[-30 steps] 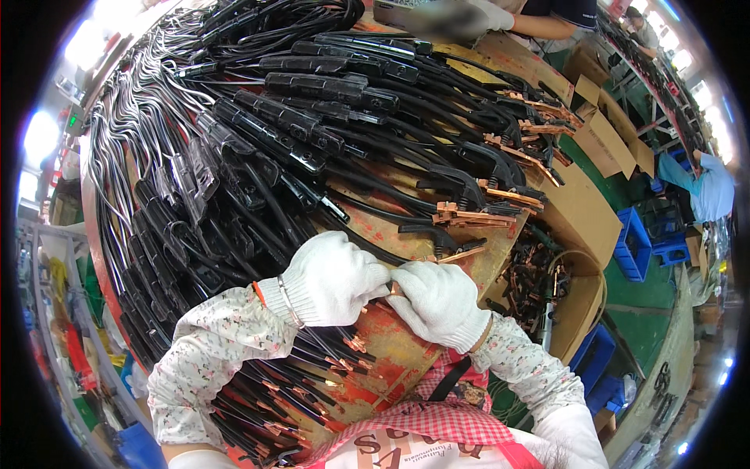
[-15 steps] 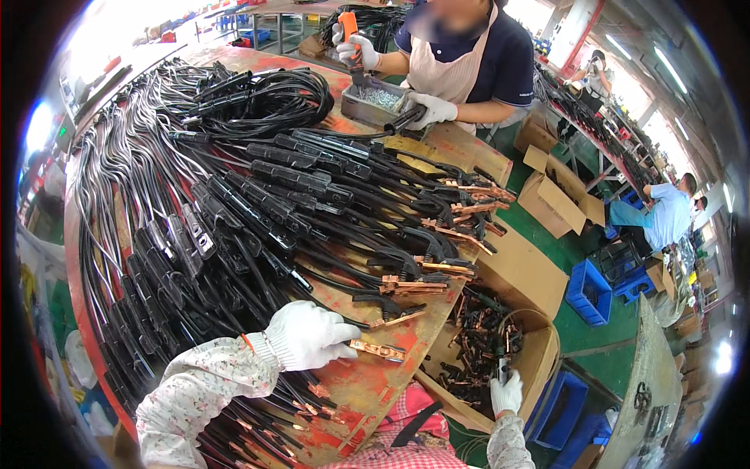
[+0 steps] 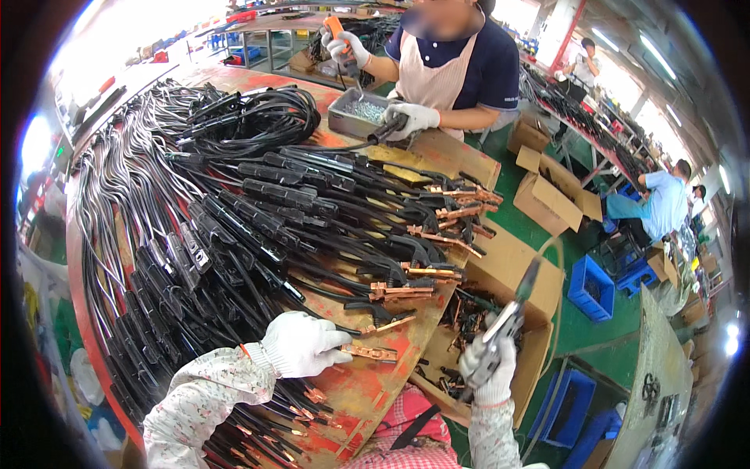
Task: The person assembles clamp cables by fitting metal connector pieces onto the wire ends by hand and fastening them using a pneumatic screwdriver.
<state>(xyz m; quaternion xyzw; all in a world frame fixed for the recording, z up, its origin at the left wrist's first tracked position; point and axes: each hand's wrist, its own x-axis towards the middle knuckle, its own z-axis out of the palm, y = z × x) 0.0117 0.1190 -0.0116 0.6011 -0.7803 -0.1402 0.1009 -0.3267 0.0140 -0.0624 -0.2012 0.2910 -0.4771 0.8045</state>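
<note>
My gloved left hand (image 3: 303,344) rests low over the table, fingers closed on the rear of a copper clamp jaw (image 3: 373,353). The jaw's flat front points right, and a black cable runs in close to it. Over the cardboard box (image 3: 533,367), my gloved right hand (image 3: 491,371) is wrapped round a grey power tool (image 3: 508,322) with a hose (image 3: 556,273) looping from its upper end. The tool's lower tip is blurred. Black-handled copper clamps (image 3: 402,291) lie along the table edge beyond my left hand.
Black cables with black holders (image 3: 258,219) cover much of the red-worn table (image 3: 367,406). Across it, a co-worker's gloved hands hold an orange-handled tool (image 3: 334,30) and a black handle, beside a metal tray of screws (image 3: 348,123). Blue crates (image 3: 591,288) stand on the green floor.
My right hand has risen from the box with the grey tool, which now tilts up and right. My left hand keeps the copper jaw. The view has shifted slightly.
</note>
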